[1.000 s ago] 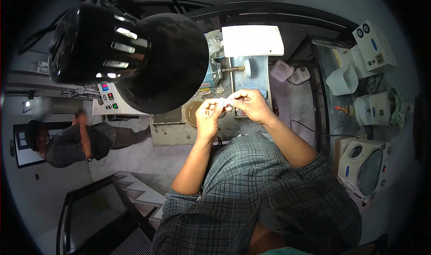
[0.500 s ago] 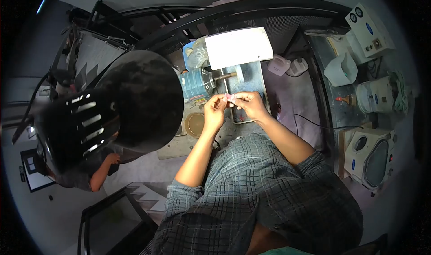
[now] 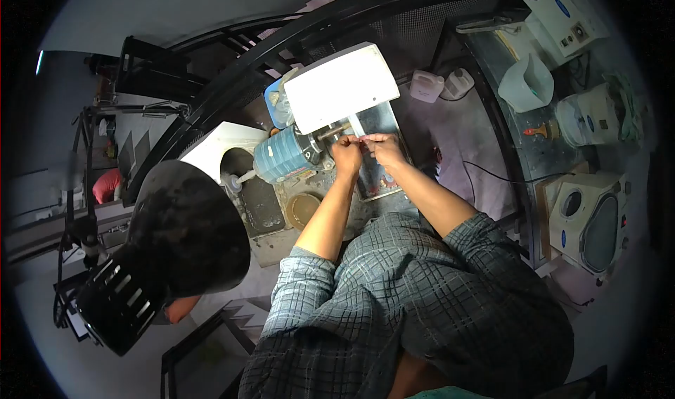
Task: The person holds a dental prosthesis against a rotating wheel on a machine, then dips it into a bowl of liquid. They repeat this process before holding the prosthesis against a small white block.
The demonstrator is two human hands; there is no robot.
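Note:
My left hand (image 3: 347,157) and my right hand (image 3: 384,151) meet at the fingertips over a shallow metal tray (image 3: 380,192). Between them they pinch a small pink piece (image 3: 363,140), mostly covered by the fingers. Just behind the hands, the shaft (image 3: 333,132) of a blue motor (image 3: 283,156) points at a pale wheel (image 3: 356,125). Above the tray hangs a white cover (image 3: 342,88).
A black lamp (image 3: 190,230) fills the near left. Beyond it lie a dark basin (image 3: 261,208) and a round brown bowl (image 3: 304,210). Two jugs (image 3: 427,87) stand on the right floor, beside a bench with white machines (image 3: 589,220). Another person's arm (image 3: 181,309) shows behind the lamp.
The view has turned, and the lamp sits lower left, exposing the basin and a white housing. Both hands have come slightly nearer the shaft, still pinching the pink piece.

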